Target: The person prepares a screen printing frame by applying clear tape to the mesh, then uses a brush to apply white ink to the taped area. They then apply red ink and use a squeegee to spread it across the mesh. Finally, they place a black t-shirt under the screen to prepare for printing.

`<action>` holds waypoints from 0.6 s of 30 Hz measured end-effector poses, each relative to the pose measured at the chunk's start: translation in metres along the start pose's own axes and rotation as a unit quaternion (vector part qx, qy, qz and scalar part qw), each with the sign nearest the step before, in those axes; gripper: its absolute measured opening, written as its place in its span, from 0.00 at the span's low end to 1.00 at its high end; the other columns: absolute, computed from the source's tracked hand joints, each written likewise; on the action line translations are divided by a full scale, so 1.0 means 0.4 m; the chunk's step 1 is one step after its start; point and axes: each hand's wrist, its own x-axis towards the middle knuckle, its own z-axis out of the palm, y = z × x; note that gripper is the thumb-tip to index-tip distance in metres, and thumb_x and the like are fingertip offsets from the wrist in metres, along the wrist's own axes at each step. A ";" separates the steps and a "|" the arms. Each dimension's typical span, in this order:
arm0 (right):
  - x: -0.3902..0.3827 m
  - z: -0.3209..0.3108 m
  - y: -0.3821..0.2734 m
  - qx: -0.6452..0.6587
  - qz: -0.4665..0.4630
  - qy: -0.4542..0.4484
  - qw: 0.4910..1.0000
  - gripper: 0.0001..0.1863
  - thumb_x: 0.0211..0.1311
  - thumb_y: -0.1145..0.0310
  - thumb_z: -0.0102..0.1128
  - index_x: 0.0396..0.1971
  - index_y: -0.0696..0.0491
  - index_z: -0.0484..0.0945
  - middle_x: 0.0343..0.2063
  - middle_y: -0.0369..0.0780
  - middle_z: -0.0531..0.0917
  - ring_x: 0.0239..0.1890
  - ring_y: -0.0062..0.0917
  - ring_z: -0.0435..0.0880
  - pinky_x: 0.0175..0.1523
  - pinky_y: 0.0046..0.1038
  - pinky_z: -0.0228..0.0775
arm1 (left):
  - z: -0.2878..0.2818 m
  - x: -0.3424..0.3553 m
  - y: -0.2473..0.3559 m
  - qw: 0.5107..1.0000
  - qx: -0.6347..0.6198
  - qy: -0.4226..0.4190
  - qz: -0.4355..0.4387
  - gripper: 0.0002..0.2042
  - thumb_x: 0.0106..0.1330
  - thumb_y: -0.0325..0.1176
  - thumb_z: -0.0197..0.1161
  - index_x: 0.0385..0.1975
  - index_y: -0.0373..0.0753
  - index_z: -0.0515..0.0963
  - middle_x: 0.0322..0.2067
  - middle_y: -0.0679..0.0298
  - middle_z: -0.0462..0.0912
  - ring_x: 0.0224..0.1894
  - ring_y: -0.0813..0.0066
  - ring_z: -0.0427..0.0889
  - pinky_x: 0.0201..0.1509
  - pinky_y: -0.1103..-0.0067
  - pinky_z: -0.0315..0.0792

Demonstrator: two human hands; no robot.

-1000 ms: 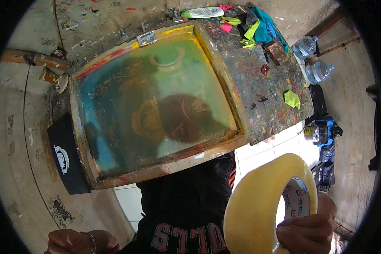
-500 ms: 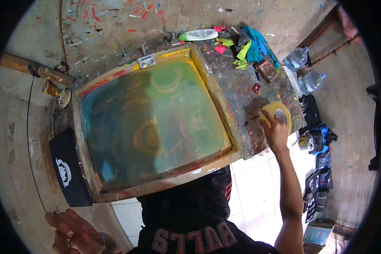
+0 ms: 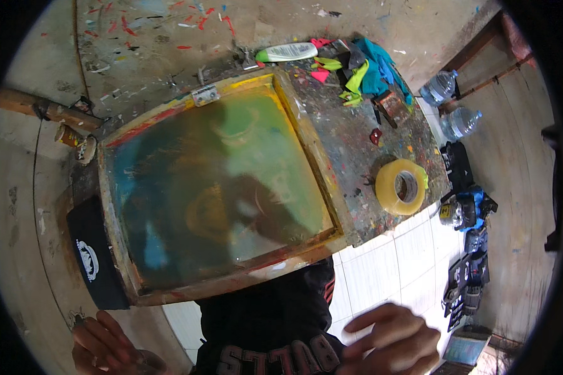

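Note:
A wooden-framed printing screen (image 3: 250,257) with greenish mesh lies on the paint-stained table (image 3: 363,112). Near its lower left corner is my left hand (image 3: 103,345), fingers curled; a small dark bit shows at the fingertips, too small to name. My right hand (image 3: 391,344) hovers over the floor in front of me, half bent, fingers apart, slightly blurred, with nothing visible in it. A roll of clear yellowish tape (image 3: 388,187) rests on the table's right side, apart from both hands. Black cloth with a white print (image 3: 100,269) sticks out under the screen's left edge.
At the back stand a white-and-green bottle (image 3: 288,52) and a pile of coloured cloth scraps (image 3: 375,65). A metal hinge (image 3: 205,95) sits on the screen's far edge. Beyond the table at right are water bottles (image 3: 461,123) and dark printed pieces (image 3: 460,275) along the wall.
My right hand has let go of the tape roll and moved down toward my body. The roll stays on the table. My left hand has shifted slightly, and the view has turned a little.

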 end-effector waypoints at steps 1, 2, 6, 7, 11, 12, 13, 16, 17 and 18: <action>-0.001 0.010 -0.009 0.073 -0.060 -0.009 0.996 0.11 0.54 0.68 0.71 0.35 0.57 0.85 0.36 0.42 0.86 0.40 0.37 0.86 0.42 0.38 0.78 | 0.006 -0.008 -0.001 0.998 0.045 0.036 0.001 0.29 0.66 0.46 0.69 0.62 0.42 0.65 0.39 0.64 0.67 0.39 0.67 0.68 0.54 0.71 0.64; 0.003 0.018 -0.004 0.100 -0.072 -0.014 0.992 0.08 0.55 0.69 0.70 0.33 0.55 0.85 0.36 0.41 0.87 0.41 0.36 0.86 0.42 0.39 0.78 | 0.018 -0.020 -0.002 0.993 0.091 0.074 0.002 0.29 0.67 0.45 0.67 0.63 0.42 0.65 0.40 0.63 0.67 0.40 0.66 0.68 0.54 0.70 0.64; 0.056 0.020 0.001 0.162 -0.066 -0.058 0.983 0.04 0.57 0.70 0.68 0.29 0.53 0.87 0.36 0.38 0.87 0.44 0.36 0.86 0.43 0.42 0.79 | 0.067 -0.071 0.011 0.932 0.282 0.227 0.014 0.25 0.69 0.41 0.62 0.62 0.38 0.66 0.42 0.60 0.69 0.42 0.62 0.70 0.55 0.69 0.66; 0.068 0.018 0.007 0.163 -0.078 -0.066 0.981 0.04 0.57 0.70 0.68 0.30 0.52 0.87 0.36 0.38 0.87 0.44 0.36 0.86 0.43 0.42 0.79 | 0.079 -0.082 0.005 0.911 0.311 0.268 0.026 0.22 0.68 0.39 0.61 0.59 0.37 0.68 0.41 0.59 0.70 0.42 0.62 0.70 0.54 0.69 0.67; 0.088 0.024 0.055 0.044 -0.071 -0.054 0.995 0.03 0.59 0.73 0.67 0.31 0.55 0.86 0.34 0.40 0.87 0.41 0.33 0.86 0.42 0.37 0.79 | 0.010 -0.011 -0.055 0.975 0.058 0.209 -0.055 0.10 0.63 0.31 0.63 0.41 0.35 0.74 0.38 0.58 0.74 0.41 0.64 0.74 0.49 0.68 0.72; 0.093 0.028 0.090 -0.006 -0.055 -0.038 0.998 0.03 0.60 0.75 0.66 0.32 0.57 0.85 0.33 0.41 0.87 0.38 0.31 0.86 0.41 0.33 0.79 | 0.021 0.006 -0.081 0.980 0.105 0.145 -0.085 0.08 0.62 0.28 0.63 0.39 0.34 0.76 0.36 0.58 0.76 0.39 0.66 0.76 0.46 0.70 0.73; 0.097 0.038 0.126 -0.051 -0.036 -0.023 0.998 0.02 0.60 0.77 0.65 0.32 0.59 0.85 0.32 0.42 0.87 0.36 0.29 0.86 0.41 0.30 0.79 | 0.033 0.029 -0.117 0.981 0.149 0.064 -0.104 0.06 0.61 0.25 0.63 0.36 0.34 0.78 0.34 0.58 0.78 0.37 0.67 0.78 0.43 0.72 0.74; 0.129 0.080 0.275 -0.105 0.207 0.060 0.971 0.04 0.59 0.79 0.66 0.26 0.62 0.85 0.29 0.40 0.86 0.32 0.22 0.84 0.39 0.25 0.75 | 0.108 0.112 -0.298 0.945 0.100 0.056 -0.306 0.02 0.60 0.20 0.65 0.30 0.34 0.81 0.32 0.59 0.83 0.35 0.75 0.81 0.39 0.77 0.75; 0.151 0.086 0.334 -0.069 0.253 0.096 0.960 0.03 0.59 0.78 0.67 0.27 0.61 0.85 0.29 0.39 0.87 0.32 0.20 0.84 0.39 0.25 0.75 | 0.131 0.142 -0.371 0.917 0.155 0.039 -0.366 0.02 0.61 0.23 0.68 0.32 0.34 0.82 0.31 0.64 0.83 0.35 0.79 0.80 0.40 0.80 0.74; 0.172 0.089 0.394 -0.061 0.284 0.103 0.951 0.02 0.59 0.77 0.68 0.29 0.60 0.86 0.29 0.39 0.87 0.32 0.19 0.83 0.38 0.25 0.75 | 0.167 0.169 -0.454 0.937 0.068 0.078 -0.335 0.06 0.60 0.25 0.70 0.35 0.33 0.83 0.31 0.67 0.84 0.34 0.82 0.80 0.40 0.82 0.74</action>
